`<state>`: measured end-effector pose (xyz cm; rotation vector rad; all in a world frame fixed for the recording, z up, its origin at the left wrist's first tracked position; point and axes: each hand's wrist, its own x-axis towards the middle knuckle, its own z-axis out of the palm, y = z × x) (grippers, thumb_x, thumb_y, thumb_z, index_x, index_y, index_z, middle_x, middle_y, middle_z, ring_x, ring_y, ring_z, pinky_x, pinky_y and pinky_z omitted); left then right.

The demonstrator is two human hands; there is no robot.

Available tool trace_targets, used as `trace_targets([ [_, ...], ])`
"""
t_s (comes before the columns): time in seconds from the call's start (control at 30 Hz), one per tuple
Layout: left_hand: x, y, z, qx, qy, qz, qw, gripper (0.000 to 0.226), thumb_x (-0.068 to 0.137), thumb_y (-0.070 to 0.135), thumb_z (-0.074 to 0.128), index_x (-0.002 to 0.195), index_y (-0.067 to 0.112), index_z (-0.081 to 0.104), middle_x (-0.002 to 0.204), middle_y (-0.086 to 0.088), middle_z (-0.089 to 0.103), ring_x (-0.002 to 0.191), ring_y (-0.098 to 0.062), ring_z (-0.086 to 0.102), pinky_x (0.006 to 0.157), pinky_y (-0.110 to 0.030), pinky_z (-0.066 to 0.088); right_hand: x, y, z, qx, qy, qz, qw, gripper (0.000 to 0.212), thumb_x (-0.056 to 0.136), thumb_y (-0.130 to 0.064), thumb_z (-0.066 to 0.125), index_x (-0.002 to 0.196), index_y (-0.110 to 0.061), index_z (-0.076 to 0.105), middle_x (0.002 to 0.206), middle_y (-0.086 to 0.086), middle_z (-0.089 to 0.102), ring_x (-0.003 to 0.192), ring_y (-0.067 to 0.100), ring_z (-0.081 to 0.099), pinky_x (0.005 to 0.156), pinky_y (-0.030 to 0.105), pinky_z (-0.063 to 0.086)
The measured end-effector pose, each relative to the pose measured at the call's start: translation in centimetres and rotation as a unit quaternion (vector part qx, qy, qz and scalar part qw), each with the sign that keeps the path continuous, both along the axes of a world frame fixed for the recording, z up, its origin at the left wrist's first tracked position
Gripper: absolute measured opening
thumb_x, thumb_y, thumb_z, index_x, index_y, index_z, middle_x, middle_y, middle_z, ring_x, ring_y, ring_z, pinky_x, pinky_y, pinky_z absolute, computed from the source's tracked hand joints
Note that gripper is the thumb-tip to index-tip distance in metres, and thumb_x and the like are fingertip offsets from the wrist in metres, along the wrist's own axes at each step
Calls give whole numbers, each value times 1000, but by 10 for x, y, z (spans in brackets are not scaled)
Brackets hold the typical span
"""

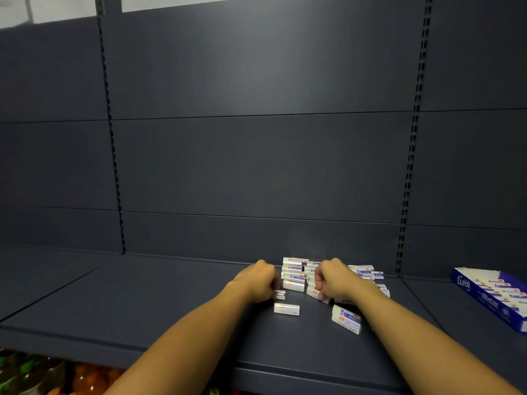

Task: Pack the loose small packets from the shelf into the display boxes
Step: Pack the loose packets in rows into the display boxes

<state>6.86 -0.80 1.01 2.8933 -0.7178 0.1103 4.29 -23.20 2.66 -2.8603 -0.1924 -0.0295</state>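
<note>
Shelf (171,303) dark blue, slotted back panel (256,161); both hands curled, left hand (258,280) and right hand (332,277) pinching packets (293,276).

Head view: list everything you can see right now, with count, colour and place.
Loose packets: a pile too clustered to count, white with blue and red print, mid-shelf by the back panel.
Stray packets: two, white; one in front of the left hand, one in front of the right.
Display box: one, blue, open, holding rows of packets, on the shelf section to the right.
Shelf: dark grey, with back panel.
Bottles: several, green and orange, lower left, blurred.
Left hand: grip on a packet.
Right hand: grip on a packet.
</note>
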Motion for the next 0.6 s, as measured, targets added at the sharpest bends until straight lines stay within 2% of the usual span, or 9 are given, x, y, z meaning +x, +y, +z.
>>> trace_targets([
  [0.07,1,-1,-1,1,-1,3,1000,14,88,16,73,102,14,75,106,-5,70,94,-25,66,85,-43,58,-2,-1,0,9,-1,-3,1000,21,85,1,70,73,-15,63,72,-2,69,53,-1,66,52,20,49],
  [0.17,2,-2,-2,-1,-1,7,1000,16,87,17,73,103,13,74,106,-6,70,94,-25,66,85,-44,58,-3,-1,-1,18,2,-13,1000,25,85,6,63,70,-14,64,73,0,73,67,7,73,70,29,61],
  [0.23,3,-2,-2,-5,1,5,1000,16,87,17,74,103,14,74,106,-5,70,94,-25,66,86,-44,58,-3,1,-1,18,7,-21,1000,20,85,5,65,74,-12,67,80,3,74,75,13,74,77,35,62],
  [0.3,3,-2,-1,-7,4,2,1000,17,87,18,75,104,15,74,108,-4,70,95,-24,66,87,-44,58,-3,4,0,14,11,-33,999,10,83,-1,74,85,-9,69,91,6,72,85,20,73,79,40,62],
  [0.37,4,-1,-2,-9,6,1,1000,18,87,18,75,105,15,74,108,-5,70,96,-24,66,88,-44,58,-5,7,2,11,8,-43,999,17,81,-5,80,94,-7,69,98,9,70,88,25,71,80,42,61],
  [0.5,4,0,-2,-17,8,1,1000,18,87,20,76,105,15,74,108,-4,69,96,-24,66,88,-44,58,-8,10,-1,0,-2,-42,999,10,78,0,67,82,-9,69,96,9,68,86,26,70,80,42,61],
  [0.6,4,0,-2,-18,8,-3,1000,18,88,21,75,105,15,74,108,-5,69,95,-24,66,88,-43,58,-9,11,-2,0,2,-34,999,11,76,0,64,82,-7,71,97,10,67,87,26,69,78,41,61],
])
